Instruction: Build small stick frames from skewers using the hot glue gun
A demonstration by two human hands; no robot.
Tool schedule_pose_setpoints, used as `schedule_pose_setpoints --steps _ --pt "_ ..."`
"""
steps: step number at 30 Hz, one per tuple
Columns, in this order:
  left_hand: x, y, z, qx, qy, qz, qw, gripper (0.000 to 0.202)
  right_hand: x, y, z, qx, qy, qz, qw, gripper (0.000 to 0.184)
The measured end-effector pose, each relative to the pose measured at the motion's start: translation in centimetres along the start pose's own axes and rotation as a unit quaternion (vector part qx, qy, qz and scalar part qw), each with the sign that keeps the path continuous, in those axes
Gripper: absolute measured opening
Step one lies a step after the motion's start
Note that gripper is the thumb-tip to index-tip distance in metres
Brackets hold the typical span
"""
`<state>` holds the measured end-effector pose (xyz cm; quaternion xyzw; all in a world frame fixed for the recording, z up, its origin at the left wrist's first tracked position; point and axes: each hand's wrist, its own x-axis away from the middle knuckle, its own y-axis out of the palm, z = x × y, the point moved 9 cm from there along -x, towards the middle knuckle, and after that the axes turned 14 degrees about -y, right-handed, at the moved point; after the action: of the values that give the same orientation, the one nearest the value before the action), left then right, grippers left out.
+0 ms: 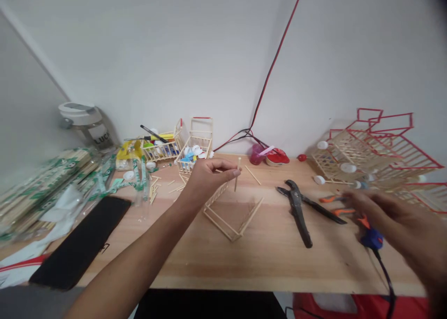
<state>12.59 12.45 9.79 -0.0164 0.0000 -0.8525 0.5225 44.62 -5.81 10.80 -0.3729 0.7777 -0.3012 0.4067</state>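
Nearly vert.; stick (236,183) in L fingers (231,174)

A pale stick (236,184), almost upright, is held near an open frame (218,226), left of a blue tool (372,239).

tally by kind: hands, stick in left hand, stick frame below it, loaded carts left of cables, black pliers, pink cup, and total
Hands (left hand, right hand): 2
Held stick: 1
Stick frame: 1
Loaded carts: 2
Black pliers: 1
Pink cup: 1
Total: 8
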Motion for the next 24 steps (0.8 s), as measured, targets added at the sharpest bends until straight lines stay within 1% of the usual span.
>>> schedule_pose_setpoints --steps 1,2,3,4,6,8,9,11,15,19,21,23,24 --pt "0.0 0.3 -0.1 0.002 -0.004 -0.009 1.0 0.017 -0.6 1.7 -2.8 -0.054 -0.024 -0.018 0.998 0.032" --pt "0.0 0.6 -0.1 0.003 -0.006 -0.014 1.0 0.018 -1.3 3.1 -5.5 -0.106 -0.054 -0.015 0.993 0.031" --pt "0.0 0.9 -0.1 0.004 -0.008 -0.018 1.0 0.018 -1.9 5.0 -8.0 -0.165 -0.092 -0.035 0.981 0.031" --pt "0.0 1.1 -0.1 0.003 -0.007 -0.02 1.0 0.018 -2.5 6.7 -10.3 -0.227 -0.127 -0.053 0.964 0.032" --pt "-0.1 1.3 0.1 0.005 0.002 -0.018 1.0 0.017 -3.3 10.2 -13.3 -0.327 -0.161 -0.108 0.925 0.034" --pt "-0.1 1.3 0.3 0.012 0.015 -0.012 1.0 0.016 -3.7 12.7 -15.2 -0.385 -0.172 -0.157 0.893 0.033" --pt "-0.1 1.3 0.4 0.017 0.021 -0.009 1.0 0.015 -3.8 13.5 -15.7 -0.401 -0.174 -0.175 0.882 0.033" --pt "-0.2 1.2 0.6 0.027 0.026 -0.004 0.999 0.015 -3.8 14.5 -16.5 -0.411 -0.182 -0.196 0.871 0.03" --pt "-0.3 1.4 0.6 0.028 0.03 -0.005 0.999 0.015 -3.7 14.9 -16.8 -0.398 -0.2 -0.198 0.873 0.023" --pt "-0.6 2.0 0.7 0.004 0.046 -0.015 0.999 0.016 -3.6 15.2 -16.8 -0.395 -0.197 -0.201 0.874 0.023" --pt "-0.7 2.0 0.8 -0.012 0.047 -0.02 0.999 0.019 -3.8 15.3 -16.7 -0.38 -0.198 -0.199 0.881 0.023" --pt "-1.0 1.8 0.7 -0.049 0.038 -0.018 0.998 0.024 -4.2 15.1 -16.2 -0.346 -0.198 -0.189 0.897 0.024" --pt "-1.2 1.6 0.5 -0.085 0.031 -0.012 0.996 0.027 -4.5 15.1 -15.8 -0.323 -0.198 -0.181 0.907 0.025"
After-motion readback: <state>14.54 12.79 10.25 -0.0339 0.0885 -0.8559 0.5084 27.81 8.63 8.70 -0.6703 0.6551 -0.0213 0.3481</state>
